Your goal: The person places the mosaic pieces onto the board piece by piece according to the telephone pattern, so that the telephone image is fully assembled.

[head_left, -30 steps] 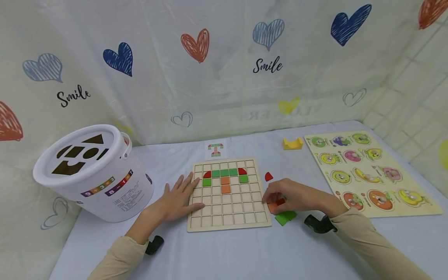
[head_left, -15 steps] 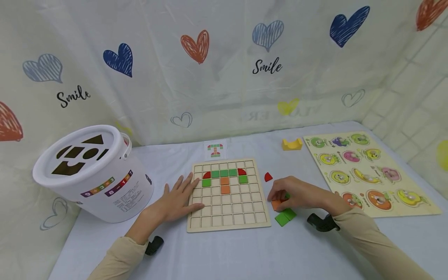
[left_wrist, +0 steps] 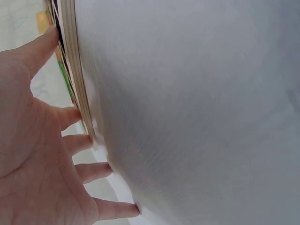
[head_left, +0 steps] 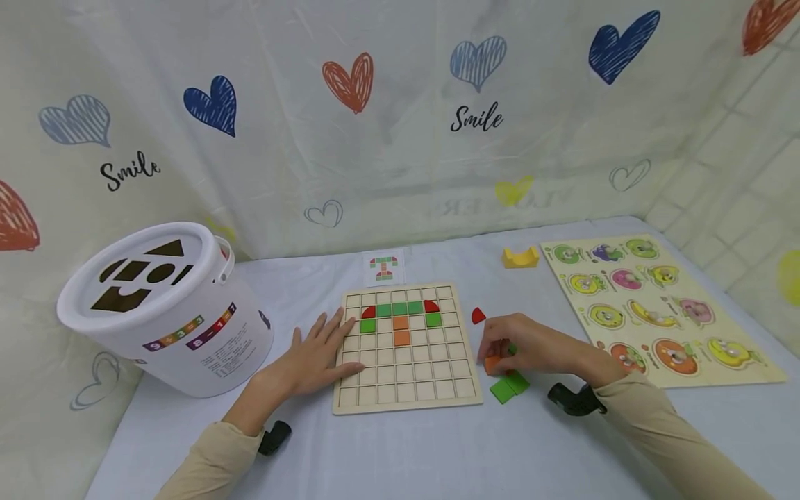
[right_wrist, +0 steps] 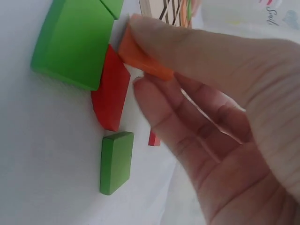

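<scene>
A wooden grid board (head_left: 407,375) lies on the table, with red quarter-round, green square and orange square pieces set in its upper cells. My left hand (head_left: 315,357) rests with spread fingers along the board's left edge; in the left wrist view the thumb and a fingertip touch the board's side (left_wrist: 75,61). Just right of the board, my right hand (head_left: 521,344) pinches an orange square block (right_wrist: 145,58) between thumb and fingers. Beside it lie green square blocks (right_wrist: 70,44), a red quarter-round block (right_wrist: 111,91) and another green block (right_wrist: 117,161). A red piece (head_left: 478,315) lies beyond the hand.
A pattern card (head_left: 384,267) lies behind the board. On the left stands a white bucket (head_left: 206,347) with shape holes in its lid. A yellow arch block (head_left: 521,257) and a fruit puzzle board (head_left: 584,305) are on the right.
My right hand has shifted slightly right, away from the board's edge, with the orange block, and then stays nearly still. My left hand has not moved.
</scene>
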A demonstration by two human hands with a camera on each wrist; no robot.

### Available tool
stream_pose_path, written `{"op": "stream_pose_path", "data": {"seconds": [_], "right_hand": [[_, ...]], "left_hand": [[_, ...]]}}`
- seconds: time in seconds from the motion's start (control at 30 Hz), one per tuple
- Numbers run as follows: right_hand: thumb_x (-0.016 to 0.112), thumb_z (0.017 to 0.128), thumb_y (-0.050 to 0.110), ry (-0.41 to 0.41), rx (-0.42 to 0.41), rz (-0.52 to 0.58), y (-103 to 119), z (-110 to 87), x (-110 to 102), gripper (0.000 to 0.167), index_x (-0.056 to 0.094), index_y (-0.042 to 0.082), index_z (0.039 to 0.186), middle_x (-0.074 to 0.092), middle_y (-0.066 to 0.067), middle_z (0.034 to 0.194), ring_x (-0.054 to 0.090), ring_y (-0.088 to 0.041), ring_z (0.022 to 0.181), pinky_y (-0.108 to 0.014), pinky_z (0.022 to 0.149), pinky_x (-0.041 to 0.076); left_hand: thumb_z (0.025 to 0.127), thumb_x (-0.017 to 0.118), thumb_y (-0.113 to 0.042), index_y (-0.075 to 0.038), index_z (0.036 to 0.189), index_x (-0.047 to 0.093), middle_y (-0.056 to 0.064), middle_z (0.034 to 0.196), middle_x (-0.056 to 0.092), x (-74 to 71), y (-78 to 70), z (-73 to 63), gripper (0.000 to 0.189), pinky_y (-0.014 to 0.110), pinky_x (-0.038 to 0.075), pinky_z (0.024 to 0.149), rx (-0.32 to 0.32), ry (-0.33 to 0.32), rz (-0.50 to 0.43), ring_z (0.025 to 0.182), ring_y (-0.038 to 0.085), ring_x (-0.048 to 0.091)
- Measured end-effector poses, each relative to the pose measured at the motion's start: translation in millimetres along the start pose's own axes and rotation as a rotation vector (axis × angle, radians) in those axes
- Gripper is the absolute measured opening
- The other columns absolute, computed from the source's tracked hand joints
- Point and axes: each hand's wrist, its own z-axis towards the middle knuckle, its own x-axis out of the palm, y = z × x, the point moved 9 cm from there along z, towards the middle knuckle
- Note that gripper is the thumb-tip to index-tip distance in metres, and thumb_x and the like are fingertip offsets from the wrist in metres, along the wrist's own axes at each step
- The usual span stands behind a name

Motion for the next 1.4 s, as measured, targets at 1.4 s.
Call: {"op": "stream_pose_path", "data": {"seconds": [1.4], "right_hand": [[0.078,0.092,-0.003,-0.089,-0.187,0.120,50.6,106.9,32.7,0.012,0.080,0.004,0.101,0.074,-0.001,0.096,0.065,-0.006,0.087,-0.024,0.082,0.059]], "left_hand": [[0.102,0.053,-0.066,-0.011,0.168,0.021,0.015,0.175,0.008,0.1,5.1,1.1,0.092,0.084,0.008,0.112,-0.007,0.012,-0.007,0.159,0.047,0.006]]}}
